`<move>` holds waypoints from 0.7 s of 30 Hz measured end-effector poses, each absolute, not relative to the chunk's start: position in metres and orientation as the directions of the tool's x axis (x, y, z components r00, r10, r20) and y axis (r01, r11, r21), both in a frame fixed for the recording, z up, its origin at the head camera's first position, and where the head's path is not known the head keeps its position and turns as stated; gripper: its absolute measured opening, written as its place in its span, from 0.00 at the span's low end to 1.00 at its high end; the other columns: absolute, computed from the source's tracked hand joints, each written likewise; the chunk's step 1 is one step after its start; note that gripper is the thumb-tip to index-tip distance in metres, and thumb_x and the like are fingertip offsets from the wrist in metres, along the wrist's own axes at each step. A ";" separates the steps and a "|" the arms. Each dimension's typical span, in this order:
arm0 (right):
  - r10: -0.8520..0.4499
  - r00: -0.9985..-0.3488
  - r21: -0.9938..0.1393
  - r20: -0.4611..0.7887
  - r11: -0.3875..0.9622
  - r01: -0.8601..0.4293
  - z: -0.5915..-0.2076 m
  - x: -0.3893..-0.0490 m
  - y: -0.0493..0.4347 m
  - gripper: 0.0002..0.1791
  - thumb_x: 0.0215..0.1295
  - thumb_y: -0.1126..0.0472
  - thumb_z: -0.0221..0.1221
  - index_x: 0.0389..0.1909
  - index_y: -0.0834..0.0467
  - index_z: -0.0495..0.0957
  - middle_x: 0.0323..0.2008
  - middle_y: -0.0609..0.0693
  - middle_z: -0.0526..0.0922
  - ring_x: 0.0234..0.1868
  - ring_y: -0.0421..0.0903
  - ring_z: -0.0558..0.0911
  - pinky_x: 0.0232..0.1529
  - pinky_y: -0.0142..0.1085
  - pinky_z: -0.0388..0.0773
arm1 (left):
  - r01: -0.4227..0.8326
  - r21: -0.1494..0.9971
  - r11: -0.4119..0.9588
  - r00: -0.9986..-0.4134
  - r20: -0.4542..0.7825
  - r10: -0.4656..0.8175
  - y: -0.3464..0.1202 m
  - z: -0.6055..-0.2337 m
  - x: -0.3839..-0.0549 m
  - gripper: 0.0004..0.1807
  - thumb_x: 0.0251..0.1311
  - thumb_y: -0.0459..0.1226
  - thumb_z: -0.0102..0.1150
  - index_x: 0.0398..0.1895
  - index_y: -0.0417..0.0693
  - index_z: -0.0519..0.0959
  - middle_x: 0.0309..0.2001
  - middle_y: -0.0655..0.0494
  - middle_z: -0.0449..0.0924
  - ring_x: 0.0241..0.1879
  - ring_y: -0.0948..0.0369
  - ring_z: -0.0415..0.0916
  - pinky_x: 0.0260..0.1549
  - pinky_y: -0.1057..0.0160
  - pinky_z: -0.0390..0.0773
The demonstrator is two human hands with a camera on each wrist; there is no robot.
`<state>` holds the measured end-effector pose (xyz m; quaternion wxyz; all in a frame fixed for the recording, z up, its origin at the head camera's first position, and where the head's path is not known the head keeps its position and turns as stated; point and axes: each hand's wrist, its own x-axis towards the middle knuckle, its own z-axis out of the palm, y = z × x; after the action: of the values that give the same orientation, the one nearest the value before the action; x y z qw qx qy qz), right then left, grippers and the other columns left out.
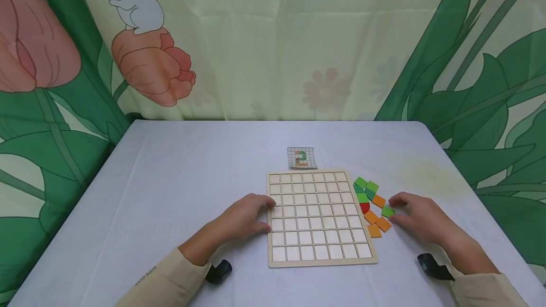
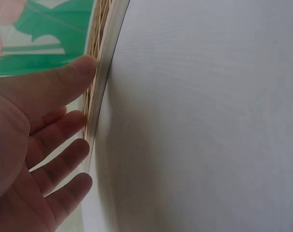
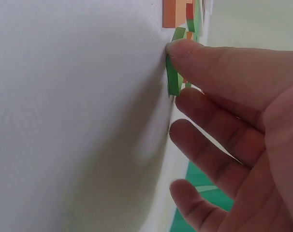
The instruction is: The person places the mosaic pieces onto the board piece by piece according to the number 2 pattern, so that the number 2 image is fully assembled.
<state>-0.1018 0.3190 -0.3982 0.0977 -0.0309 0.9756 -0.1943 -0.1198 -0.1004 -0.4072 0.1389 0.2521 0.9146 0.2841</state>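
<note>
A wooden grid board with rows of pale square cells lies flat on the table. My left hand rests at its left edge, index fingertip on the frame and thumb against the side; in the left wrist view the other fingers are spread and loosely bent. To the right of the board, my right hand pinches a green square tile between thumb and index finger, low at the table. In the right wrist view the thumb covers part of this tile.
Several loose tiles lie along the board's right edge: orange squares, green ones and a red rounded one. A small card with a coloured grid pattern lies behind the board. A printed curtain hangs behind the white-covered table.
</note>
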 end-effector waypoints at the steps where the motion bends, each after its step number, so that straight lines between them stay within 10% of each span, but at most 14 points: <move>1: -0.099 -0.979 -0.386 -0.179 0.922 -0.023 -0.398 -0.102 0.319 0.25 0.57 0.61 0.71 0.53 0.69 0.77 0.49 0.65 0.81 0.51 0.66 0.76 0.53 0.64 0.74 | 0.383 0.589 0.712 -0.833 -0.112 0.541 -0.100 -0.407 -0.120 0.26 0.53 0.35 0.76 0.56 0.44 0.78 0.52 0.55 0.79 0.58 0.54 0.72 0.58 0.53 0.73; 21: -0.129 -0.974 -0.402 -0.186 0.915 -0.045 -0.399 -0.104 0.321 0.21 0.58 0.59 0.71 0.48 0.66 0.79 0.43 0.59 0.83 0.46 0.60 0.78 0.50 0.59 0.78 | 0.368 0.577 0.729 -0.842 -0.125 0.524 -0.096 -0.408 -0.122 0.24 0.53 0.36 0.76 0.53 0.44 0.79 0.50 0.56 0.81 0.54 0.55 0.76 0.57 0.54 0.74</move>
<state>-0.1042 0.3209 -0.3987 0.1048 -0.0447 0.9728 -0.2017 -0.1221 -0.0961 -0.4084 0.1412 0.2426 0.9191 0.2764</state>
